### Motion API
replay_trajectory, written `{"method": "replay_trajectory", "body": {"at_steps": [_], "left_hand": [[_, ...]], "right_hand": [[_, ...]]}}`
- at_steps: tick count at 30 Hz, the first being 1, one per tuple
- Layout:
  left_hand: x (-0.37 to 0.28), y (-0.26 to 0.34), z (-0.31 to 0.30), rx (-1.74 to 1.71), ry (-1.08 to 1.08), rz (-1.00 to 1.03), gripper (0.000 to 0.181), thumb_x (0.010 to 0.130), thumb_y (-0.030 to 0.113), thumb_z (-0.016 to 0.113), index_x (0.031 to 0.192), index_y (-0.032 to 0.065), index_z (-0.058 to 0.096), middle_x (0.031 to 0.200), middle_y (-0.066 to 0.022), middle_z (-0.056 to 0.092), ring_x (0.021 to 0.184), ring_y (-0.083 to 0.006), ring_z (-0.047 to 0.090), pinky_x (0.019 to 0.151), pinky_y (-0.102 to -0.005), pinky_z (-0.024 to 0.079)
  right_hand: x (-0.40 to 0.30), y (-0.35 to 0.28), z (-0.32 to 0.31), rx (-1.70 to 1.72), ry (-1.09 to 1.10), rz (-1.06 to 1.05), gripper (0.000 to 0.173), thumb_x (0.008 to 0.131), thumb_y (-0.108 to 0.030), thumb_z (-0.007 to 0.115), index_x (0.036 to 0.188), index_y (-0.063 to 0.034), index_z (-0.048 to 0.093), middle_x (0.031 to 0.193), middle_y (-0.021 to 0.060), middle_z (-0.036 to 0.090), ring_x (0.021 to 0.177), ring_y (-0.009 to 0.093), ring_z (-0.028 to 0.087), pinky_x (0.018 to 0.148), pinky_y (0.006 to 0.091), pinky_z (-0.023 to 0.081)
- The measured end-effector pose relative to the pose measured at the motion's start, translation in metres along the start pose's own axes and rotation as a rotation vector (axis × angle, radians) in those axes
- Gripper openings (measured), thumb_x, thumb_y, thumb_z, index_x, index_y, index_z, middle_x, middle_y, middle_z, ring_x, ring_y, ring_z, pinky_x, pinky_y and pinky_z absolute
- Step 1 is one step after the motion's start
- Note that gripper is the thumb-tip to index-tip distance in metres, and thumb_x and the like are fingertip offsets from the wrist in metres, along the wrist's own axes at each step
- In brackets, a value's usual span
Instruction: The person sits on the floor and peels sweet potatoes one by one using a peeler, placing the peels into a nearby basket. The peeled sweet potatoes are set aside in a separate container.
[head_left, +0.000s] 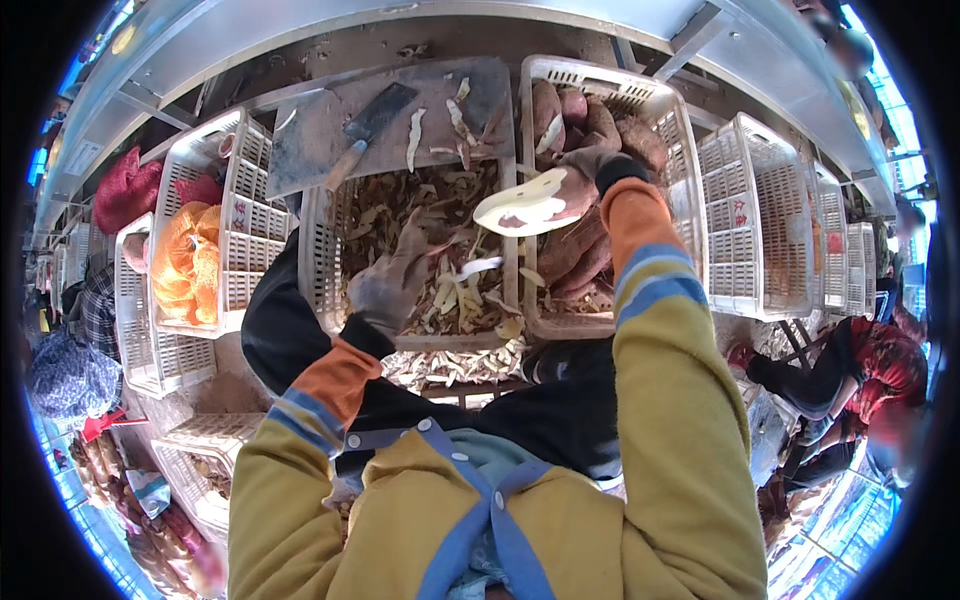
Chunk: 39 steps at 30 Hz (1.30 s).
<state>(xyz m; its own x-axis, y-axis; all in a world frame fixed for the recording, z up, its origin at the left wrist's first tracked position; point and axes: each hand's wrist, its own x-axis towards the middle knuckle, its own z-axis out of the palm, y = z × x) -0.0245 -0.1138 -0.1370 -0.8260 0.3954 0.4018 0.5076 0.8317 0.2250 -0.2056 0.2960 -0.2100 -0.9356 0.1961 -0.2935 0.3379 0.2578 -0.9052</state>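
My right hand (589, 161) grips the far end of a large, partly peeled sweet potato (536, 202), tilted over the rim between two crates. My left hand (390, 281), blurred, is over a white plastic crate (319, 262) of peelings (450, 300); whether it holds a tool is unclear. A blurred pale strip (480, 266) shows to its right. Unpeeled sweet potatoes (577, 251) fill much of the right crate (686, 187). A cleaver (380, 111) with a wooden handle lies on a grey board (307, 142) across the far part of the peelings crate, beside loose peel strips (415, 139).
White crates (772, 217) stand at the right, and another (255, 240) at the left holds an orange mesh bag (191, 262). A metal frame (465, 11) runs along the far side. A person in red (889, 367) is bent over at the far right. Peelings (450, 367) lie below the crate.
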Motion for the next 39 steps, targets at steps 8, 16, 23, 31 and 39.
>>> {"method": "replay_trajectory", "body": {"at_steps": [8, 16, 23, 31, 39], "left_hand": [[0.047, 0.062, 0.021, 0.111, -0.145, 0.180, 0.064, 0.090, 0.054, 0.050, 0.146, 0.0294, 0.032, 0.073, -0.0045, 0.057, 0.052, -0.0129, 0.056, 0.045, -0.0318, 0.048], [0.021, 0.015, -0.002, -0.151, -0.098, 0.032, 0.075, 0.091, 0.054, 0.051, 0.151, 0.0272, 0.014, 0.070, -0.0051, 0.060, 0.054, -0.0151, 0.057, 0.046, -0.0333, 0.050], [0.051, 0.059, 0.026, 0.109, -0.023, 0.220, 0.070, 0.092, 0.051, 0.050, 0.150, 0.0308, 0.016, 0.063, -0.0032, 0.057, 0.048, -0.0146, 0.054, 0.040, -0.0338, 0.048], [0.023, 0.007, -0.008, -0.307, -0.088, -0.081, 0.053, 0.094, 0.043, 0.053, 0.141, 0.0250, 0.041, 0.065, -0.0038, 0.064, 0.049, -0.0136, 0.060, 0.044, -0.0289, 0.050], [0.107, 0.088, -0.015, -0.346, -0.469, -0.060, 0.044, 0.093, 0.045, 0.054, 0.131, 0.0223, 0.053, 0.073, -0.0025, 0.069, 0.054, -0.0145, 0.065, 0.052, -0.0267, 0.054]], "right_hand": [[0.014, 0.028, 0.006, 0.372, 0.046, -0.073, 0.048, 0.088, -0.008, 0.058, 0.133, -0.0237, 0.047, 0.130, 0.0029, 0.052, 0.118, 0.025, 0.051, 0.094, 0.0500, 0.046], [-0.018, -0.018, -0.001, 0.360, 0.065, -0.121, 0.077, 0.076, -0.002, 0.069, 0.142, -0.0129, 0.031, 0.136, 0.0087, 0.047, 0.120, 0.024, 0.050, 0.098, 0.0386, 0.045], [-0.018, -0.018, -0.011, 0.247, 0.040, -0.072, 0.085, 0.074, -0.009, 0.072, 0.146, -0.0168, 0.026, 0.144, 0.0095, 0.039, 0.128, 0.027, 0.043, 0.101, 0.0381, 0.042], [-0.031, 0.003, -0.026, -0.650, -0.096, 0.052, 0.061, 0.080, -0.043, 0.060, 0.128, -0.0060, 0.051, 0.127, 0.0158, 0.056, 0.123, 0.029, 0.050, 0.100, 0.0338, 0.042], [-0.106, -0.096, -0.005, -0.867, 0.011, 0.229, 0.068, 0.074, -0.055, 0.063, 0.110, 0.0028, 0.064, 0.116, 0.0257, 0.061, 0.112, 0.036, 0.058, 0.096, 0.0384, 0.045]]}}
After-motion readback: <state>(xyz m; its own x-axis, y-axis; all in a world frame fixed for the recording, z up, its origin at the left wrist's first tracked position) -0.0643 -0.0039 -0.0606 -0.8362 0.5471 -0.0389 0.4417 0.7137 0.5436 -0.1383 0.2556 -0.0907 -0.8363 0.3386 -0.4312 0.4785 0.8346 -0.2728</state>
